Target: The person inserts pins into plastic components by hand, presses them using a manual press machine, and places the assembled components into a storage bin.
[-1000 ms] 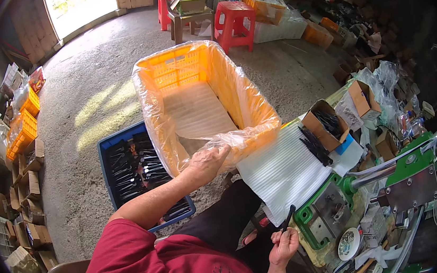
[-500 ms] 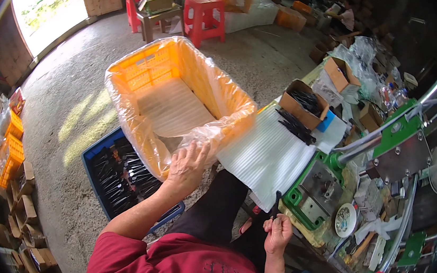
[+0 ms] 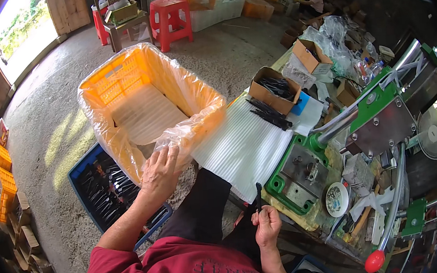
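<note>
My left hand (image 3: 159, 172) rests on the near rim of an orange crate (image 3: 211, 117), its fingers stretched over the clear plastic liner (image 3: 173, 137). Sheet foam (image 3: 144, 114) covers the crate's bottom. Low in front of me, my right hand (image 3: 267, 226) is closed round a slim black piece (image 3: 259, 197) that points upward. Its lower end is hidden in the fingers, and its exact kind cannot be made out. Just beyond this hand are a white foam sheet (image 3: 244, 150) and the green-edged metal base (image 3: 298, 175) of a hand press.
A blue crate (image 3: 88, 206) of slim black parts stands on the floor at left. On the bench, a cardboard box (image 3: 276, 90) holds black pieces, with more (image 3: 269, 114) beside it. A white bowl (image 3: 337, 199) of small parts and a red-knobbed lever (image 3: 375, 261) are at right.
The whole view has shifted, so the scene sits further left. The black piece in my right hand now stands more upright. My left hand stays on the crate's rim.
</note>
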Demonstrator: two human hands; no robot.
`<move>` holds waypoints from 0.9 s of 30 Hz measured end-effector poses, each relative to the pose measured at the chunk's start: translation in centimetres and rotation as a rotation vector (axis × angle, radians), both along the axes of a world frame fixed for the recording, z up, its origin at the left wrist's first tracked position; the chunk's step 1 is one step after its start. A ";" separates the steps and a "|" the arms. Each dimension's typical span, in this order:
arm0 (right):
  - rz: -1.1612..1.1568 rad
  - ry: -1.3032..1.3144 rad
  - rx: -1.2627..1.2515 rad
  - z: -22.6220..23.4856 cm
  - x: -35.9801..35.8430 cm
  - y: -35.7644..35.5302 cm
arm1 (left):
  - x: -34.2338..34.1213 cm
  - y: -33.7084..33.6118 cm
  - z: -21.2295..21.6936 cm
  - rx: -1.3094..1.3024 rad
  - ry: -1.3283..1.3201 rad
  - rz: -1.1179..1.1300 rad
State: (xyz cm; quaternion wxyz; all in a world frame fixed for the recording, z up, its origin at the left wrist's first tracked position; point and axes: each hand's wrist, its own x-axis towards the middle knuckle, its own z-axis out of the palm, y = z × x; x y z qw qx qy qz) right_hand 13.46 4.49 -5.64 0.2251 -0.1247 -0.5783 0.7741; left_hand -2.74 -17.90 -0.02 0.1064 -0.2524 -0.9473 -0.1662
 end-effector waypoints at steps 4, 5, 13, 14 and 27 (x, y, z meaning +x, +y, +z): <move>-0.007 -0.008 0.000 0.0 0.2 0.1 | -0.6 0.1 0.6 0.058 0.036 0.048; -0.008 -0.014 0.013 0.1 0.2 0.1 | -0.6 0.1 0.7 0.058 0.036 0.043; -0.026 -0.072 0.054 0.4 0.4 0.3 | 2.5 3.1 0.9 0.565 -0.199 -0.307; -0.022 -0.075 0.047 0.4 0.5 0.3 | 3.2 3.8 0.9 0.619 -0.305 -0.357; 0.061 -0.058 0.146 3.0 0.6 -0.4 | 7.6 10.9 0.2 1.170 -1.362 -0.581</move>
